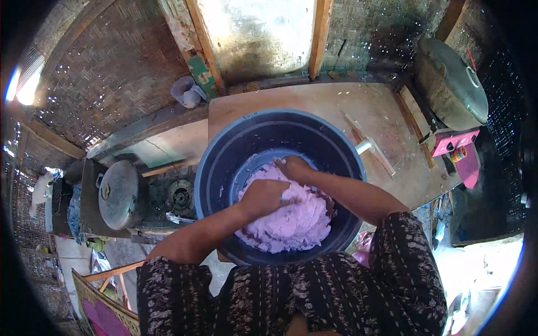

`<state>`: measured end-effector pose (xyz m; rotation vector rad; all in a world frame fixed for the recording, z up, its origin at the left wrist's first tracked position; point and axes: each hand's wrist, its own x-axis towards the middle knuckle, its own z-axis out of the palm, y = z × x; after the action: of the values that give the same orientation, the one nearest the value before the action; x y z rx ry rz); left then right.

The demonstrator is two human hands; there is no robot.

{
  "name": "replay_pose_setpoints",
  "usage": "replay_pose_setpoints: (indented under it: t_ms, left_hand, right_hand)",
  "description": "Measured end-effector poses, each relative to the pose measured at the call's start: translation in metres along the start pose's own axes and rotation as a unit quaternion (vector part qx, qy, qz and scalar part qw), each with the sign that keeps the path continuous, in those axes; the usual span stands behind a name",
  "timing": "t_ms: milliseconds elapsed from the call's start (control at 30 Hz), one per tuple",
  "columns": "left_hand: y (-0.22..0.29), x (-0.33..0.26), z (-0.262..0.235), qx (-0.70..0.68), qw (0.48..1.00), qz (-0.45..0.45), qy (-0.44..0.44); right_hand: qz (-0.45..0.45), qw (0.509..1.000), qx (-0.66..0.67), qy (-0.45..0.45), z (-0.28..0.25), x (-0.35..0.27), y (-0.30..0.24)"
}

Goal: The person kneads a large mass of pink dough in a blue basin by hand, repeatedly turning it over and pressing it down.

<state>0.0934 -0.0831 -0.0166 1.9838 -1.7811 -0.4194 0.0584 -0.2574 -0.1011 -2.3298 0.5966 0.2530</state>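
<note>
A big dark blue plastic basin [224, 151] stands on a wooden tabletop [336, 106] right in front of me. A soft mound of pale pink-purple dough [297, 224] fills its bottom. My left hand [263, 197] is a closed fist pressing down on the top of the dough. My right hand [294, 167] digs into the far edge of the dough, fingers curled into it. Both forearms reach in over the near rim.
A gas stove [179, 197] with a lidded metal pot [119, 195] sits at the left. At the right, a large lidded pot [451, 81] rests on a pink stove [454, 143]. A wooden stick [370, 143] lies on the table. Woven bamboo walls [112, 73] stand behind.
</note>
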Motion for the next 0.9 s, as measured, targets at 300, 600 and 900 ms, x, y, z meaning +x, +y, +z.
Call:
replay_pose_setpoints:
  t_ms: [300,600,900]
  left_hand:
    - [0.015,-0.011,-0.035,-0.082,0.992,-0.043,-0.087]
    - [0.044,-0.084,-0.051,-0.119,0.987,-0.075,-0.075]
    - [0.018,-0.01,-0.013,0.073,0.974,-0.121,-0.178]
  right_hand:
    - [-0.027,0.954,0.244,-0.17,-0.002,0.01,0.008]
    - [-0.304,0.936,-0.156,-0.086,-0.05,-0.151,-0.033]
    - [-0.161,0.929,-0.322,-0.086,-0.034,-0.137,-0.038]
